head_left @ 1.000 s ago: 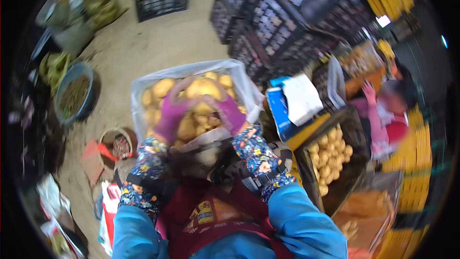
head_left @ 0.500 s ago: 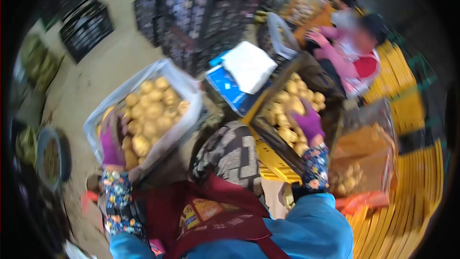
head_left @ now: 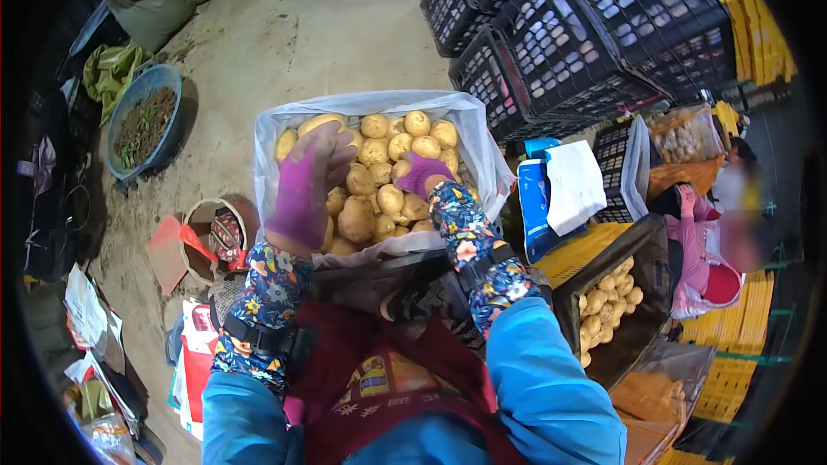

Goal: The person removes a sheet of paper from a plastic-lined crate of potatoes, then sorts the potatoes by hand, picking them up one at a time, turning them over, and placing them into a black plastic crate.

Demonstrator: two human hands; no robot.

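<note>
Potatoes [head_left: 357, 219] fill a crate lined with white plastic [head_left: 495, 142] in front of me. My left hand [head_left: 314, 164], in a purple glove with soiled fingers, lies over the left side of the pile. Its fingers are stretched out and slightly bent, touching the potatoes. Toward the right side of the same crate, my right hand [head_left: 424, 174] reaches down in a purple glove. Its fingers curl around a potato [head_left: 401, 170], partly hidden. A second crate with a dark liner [head_left: 637, 346] stands to the right, holding more potatoes [head_left: 610, 301].
Black crates [head_left: 551, 43] are stacked at the back right. A blue box [head_left: 536, 207] with white paper [head_left: 575, 185] lies between the two potato crates. On the left floor stand a blue basin [head_left: 177, 125] of soil and a bucket [head_left: 200, 267]. A person [head_left: 689, 250] sits at the right.
My view has turned right. My right hand has moved left from the dark-lined crate to the white-lined one. My left hand has stayed over the white-lined crate.
</note>
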